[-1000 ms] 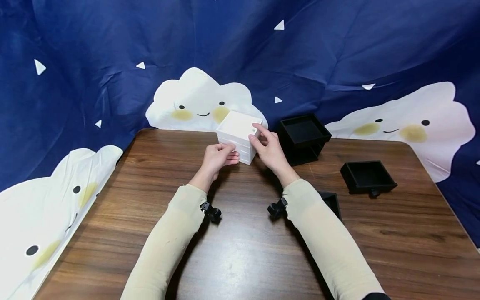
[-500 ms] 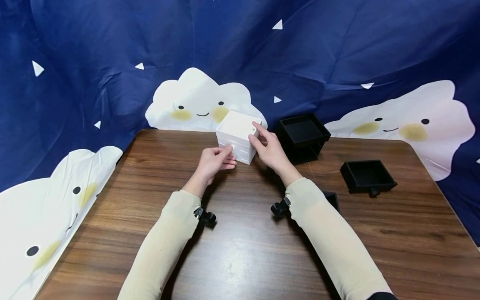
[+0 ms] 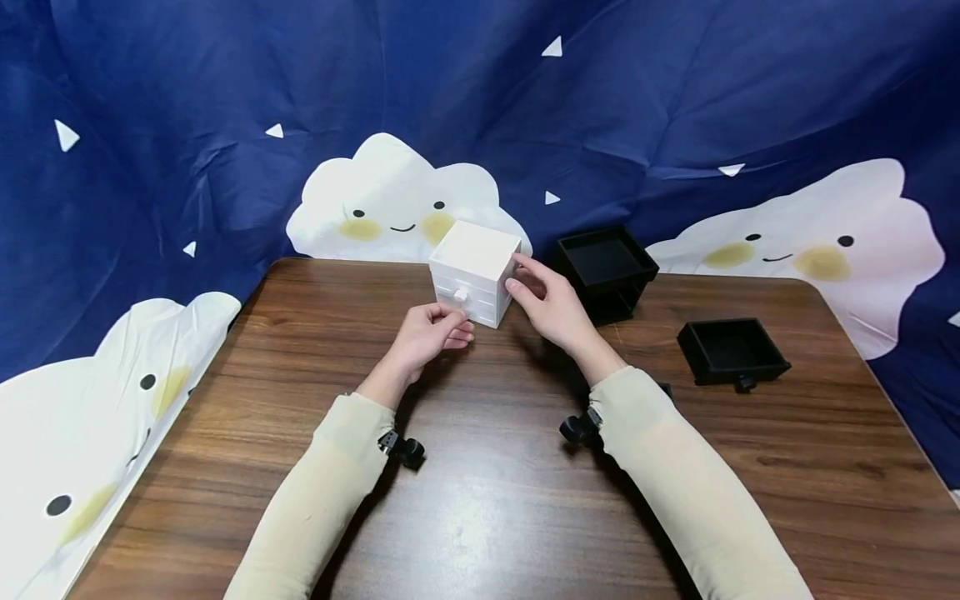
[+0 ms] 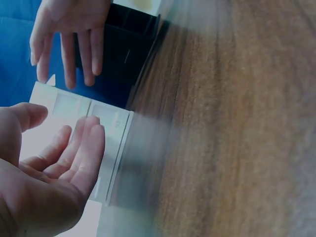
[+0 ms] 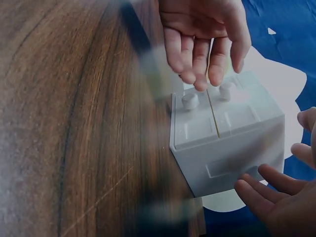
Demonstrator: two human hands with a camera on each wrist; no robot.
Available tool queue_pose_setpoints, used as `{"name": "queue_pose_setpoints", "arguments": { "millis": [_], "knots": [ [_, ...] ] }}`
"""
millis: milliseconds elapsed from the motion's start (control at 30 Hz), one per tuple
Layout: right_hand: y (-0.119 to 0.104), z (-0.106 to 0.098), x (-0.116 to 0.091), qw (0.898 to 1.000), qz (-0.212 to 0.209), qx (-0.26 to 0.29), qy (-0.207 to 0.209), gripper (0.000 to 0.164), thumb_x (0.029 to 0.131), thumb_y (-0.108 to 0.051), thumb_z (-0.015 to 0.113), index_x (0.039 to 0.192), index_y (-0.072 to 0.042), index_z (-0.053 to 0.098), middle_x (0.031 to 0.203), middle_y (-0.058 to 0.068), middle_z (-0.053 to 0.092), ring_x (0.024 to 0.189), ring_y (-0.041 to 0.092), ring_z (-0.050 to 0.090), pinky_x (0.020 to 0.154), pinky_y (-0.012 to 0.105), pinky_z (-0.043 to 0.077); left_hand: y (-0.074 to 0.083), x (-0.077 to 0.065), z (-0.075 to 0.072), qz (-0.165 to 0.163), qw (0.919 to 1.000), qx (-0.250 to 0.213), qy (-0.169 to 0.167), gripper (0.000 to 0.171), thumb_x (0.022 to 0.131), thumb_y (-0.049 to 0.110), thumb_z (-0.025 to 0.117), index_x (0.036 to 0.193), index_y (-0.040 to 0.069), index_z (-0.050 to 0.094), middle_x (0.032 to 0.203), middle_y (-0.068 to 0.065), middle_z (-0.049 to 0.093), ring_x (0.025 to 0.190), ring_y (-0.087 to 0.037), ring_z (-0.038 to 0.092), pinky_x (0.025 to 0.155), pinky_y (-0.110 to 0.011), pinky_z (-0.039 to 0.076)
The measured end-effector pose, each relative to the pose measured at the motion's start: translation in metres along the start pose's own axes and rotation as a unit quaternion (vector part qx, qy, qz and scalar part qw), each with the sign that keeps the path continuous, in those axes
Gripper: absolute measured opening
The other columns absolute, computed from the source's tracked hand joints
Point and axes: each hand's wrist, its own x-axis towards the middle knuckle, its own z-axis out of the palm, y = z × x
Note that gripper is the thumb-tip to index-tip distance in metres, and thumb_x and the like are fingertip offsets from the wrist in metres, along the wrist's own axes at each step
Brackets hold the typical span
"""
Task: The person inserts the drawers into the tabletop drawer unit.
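A small white drawer box (image 3: 475, 250) stands near the table's far edge, its two drawers pushed in flush. Two round knobs (image 5: 190, 101) show on its front in the right wrist view; in the head view one shows and the lower front is partly behind my left hand (image 3: 427, 335). That hand hovers just before the front, fingers loosely bent with nothing in them. My right hand (image 3: 553, 307) is at the box's right side, fingers spread and relaxed, fingertips close to the side wall (image 5: 232, 163).
Right of the white box stands a black cabinet frame (image 3: 606, 271) with an open-topped upper tray. A black drawer (image 3: 735, 352) with a knob lies farther right on the wooden table (image 3: 480, 467). Another black piece is mostly hidden by my right forearm. A blue cloud-printed curtain (image 3: 630, 100) hangs behind.
My left hand has let go of the knob and drawn back down and left. My right hand has slid off the box's top to its right side. The box stays in place.
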Motion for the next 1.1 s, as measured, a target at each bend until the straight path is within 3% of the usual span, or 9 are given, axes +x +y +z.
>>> {"name": "queue_pose_setpoints", "arguments": {
  "millis": [133, 333, 433, 500, 567, 767, 867, 1100],
  "knots": [
    [-0.002, -0.003, -0.006, 1.000, -0.007, -0.005, 0.002, 0.047, 0.109, -0.020, 0.063, 0.153, -0.004, 0.058, 0.144, 0.025, 0.067, 0.130, 0.041, 0.067, 0.114, 0.055, 0.052, -0.003, -0.002, 0.004, 0.006, 0.9997, 0.019, -0.011, 0.034, 0.107, 0.009, 0.060, 0.128, -0.017, 0.063, 0.117, -0.038, 0.072, 0.085, -0.019, 0.078, 0.089, -0.038, 0.067],
    [-0.004, -0.009, -0.014, 1.000, -0.007, -0.010, -0.002, 0.039, 0.109, -0.020, 0.063, 0.144, -0.002, 0.064, 0.139, 0.023, 0.069, 0.127, 0.038, 0.068, 0.113, 0.054, 0.053, -0.005, -0.005, 0.014, 0.024, 0.9969, 0.058, -0.047, 0.035, 0.107, 0.009, 0.059, 0.131, -0.016, 0.064, 0.124, -0.039, 0.071, 0.111, -0.045, 0.076, 0.098, -0.045, 0.065],
    [-0.004, -0.011, -0.020, 1.000, -0.006, -0.009, -0.005, 0.037, 0.109, -0.018, 0.062, 0.142, 0.000, 0.065, 0.140, 0.022, 0.069, 0.126, 0.038, 0.069, 0.112, 0.053, 0.054, -0.003, -0.007, 0.019, 0.039, 0.9945, 0.071, -0.067, 0.036, 0.108, 0.009, 0.059, 0.133, -0.016, 0.063, 0.126, -0.039, 0.070, 0.119, -0.052, 0.071, 0.102, -0.051, 0.062],
    [-0.005, -0.013, -0.023, 1.000, -0.004, -0.001, -0.008, 0.037, 0.110, -0.018, 0.061, 0.141, 0.002, 0.065, 0.139, 0.022, 0.070, 0.122, 0.040, 0.071, 0.108, 0.052, 0.057, -0.002, -0.007, 0.023, 0.049, 0.9931, 0.077, -0.073, 0.036, 0.109, 0.009, 0.059, 0.134, -0.016, 0.063, 0.127, -0.040, 0.070, 0.120, -0.053, 0.071, 0.104, -0.053, 0.061],
    [-0.006, -0.014, -0.027, 1.000, -0.001, 0.008, -0.009, 0.036, 0.110, -0.017, 0.061, 0.140, 0.003, 0.065, 0.136, 0.022, 0.071, 0.116, 0.041, 0.074, 0.101, 0.044, 0.061, -0.001, -0.008, 0.026, 0.057, 0.9921, 0.082, -0.076, 0.036, 0.109, 0.008, 0.058, 0.135, -0.016, 0.062, 0.127, -0.039, 0.070, 0.120, -0.053, 0.070, 0.104, -0.052, 0.061],
    [-0.013, -0.023, -0.039, 1.000, 0.004, 0.005, -0.012, 0.032, 0.110, -0.018, 0.061, 0.137, 0.000, 0.067, 0.127, 0.022, 0.075, 0.106, 0.037, 0.077, 0.085, 0.021, 0.058, -0.002, -0.006, 0.036, 0.083, 0.9885, 0.096, -0.082, 0.036, 0.109, 0.007, 0.057, 0.134, -0.018, 0.062, 0.125, -0.038, 0.071, 0.116, -0.049, 0.073, 0.095, -0.033, 0.065],
    [-0.014, -0.028, -0.044, 1.000, 0.003, 0.002, -0.013, 0.031, 0.111, -0.018, 0.061, 0.136, 0.000, 0.068, 0.124, 0.023, 0.076, 0.105, 0.036, 0.077, 0.083, 0.019, 0.059, -0.001, -0.006, 0.042, 0.096, 0.9864, 0.104, -0.084, 0.034, 0.109, 0.008, 0.058, 0.133, -0.017, 0.063, 0.124, -0.038, 0.072, 0.114, -0.046, 0.075, 0.094, -0.033, 0.065],
    [-0.012, -0.038, -0.055, 1.000, 0.004, -0.002, -0.014, 0.030, 0.111, -0.014, 0.058, 0.135, 0.002, 0.068, 0.122, 0.025, 0.076, 0.103, 0.035, 0.078, 0.090, 0.036, 0.065, -0.001, -0.004, 0.053, 0.111, 0.9835, 0.114, -0.085, 0.033, 0.109, 0.008, 0.058, 0.130, -0.016, 0.064, 0.122, -0.036, 0.073, 0.110, -0.044, 0.076, 0.098, -0.042, 0.064]
  ]
}}
